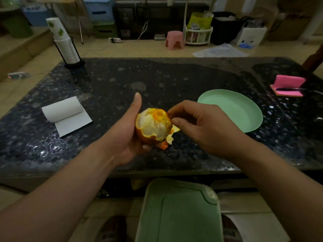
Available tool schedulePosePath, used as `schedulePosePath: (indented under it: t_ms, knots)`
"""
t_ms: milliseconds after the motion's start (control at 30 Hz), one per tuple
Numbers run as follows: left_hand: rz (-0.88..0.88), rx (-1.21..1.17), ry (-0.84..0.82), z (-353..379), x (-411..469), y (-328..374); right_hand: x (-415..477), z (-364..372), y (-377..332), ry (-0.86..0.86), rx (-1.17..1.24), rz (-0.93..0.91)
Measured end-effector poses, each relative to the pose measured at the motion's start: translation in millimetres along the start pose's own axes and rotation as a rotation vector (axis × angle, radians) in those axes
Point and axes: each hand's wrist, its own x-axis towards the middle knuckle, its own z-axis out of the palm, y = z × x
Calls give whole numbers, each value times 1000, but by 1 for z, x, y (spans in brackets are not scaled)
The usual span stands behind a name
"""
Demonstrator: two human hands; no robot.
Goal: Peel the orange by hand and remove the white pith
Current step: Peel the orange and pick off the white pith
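Note:
A partly peeled orange (pixel 153 125) is held above the dark speckled table (pixel 108 88). Its top shows white pith and some bare flesh; orange rind still covers its lower left side. My left hand (pixel 130 131) cups it from the left and below, thumb pointing up. My right hand (pixel 201 124) is at the fruit's right edge, its thumb and forefinger pinching at the rind there. Torn pieces of peel (pixel 167 139) lie on the table just under the fruit.
A pale green plate (pixel 232 110) sits to the right of my hands. A white paper pad (pixel 67 117) lies at the left, a stack of paper cups (pixel 65 44) at the far left corner, a pink sponge (pixel 288 85) at the far right. A green bin lid (pixel 178 213) is below the table edge.

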Motion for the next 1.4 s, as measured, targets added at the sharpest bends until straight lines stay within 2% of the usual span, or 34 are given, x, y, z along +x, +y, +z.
schedulePosePath:
  t_ms: [200,533,700,833,933,1100,1267,1400]
  knots:
    - [1,-119,-23,3,-8,2,-2,-6,3,-51,19,-16]
    - [101,-88,50,13,-8,1,1,-10,4,-50,-51,-13]
    - [174,-36,64,17,-5,-5,2,0,-1,58,-147,-15]
    - [228,-27,77,15,-1,-8,2,6,-6,171,2,69]
    - [247,25,115,12,0,-7,1,2,-7,89,82,125]
    - [306,165,164,11,2,-10,4,3,-4,-87,-121,198]
    - [308,155,150,7,0,-8,6,2,-2,-75,6,178]
    - [250,78,104,7,-4,-5,6,-4,-3,-136,258,227]
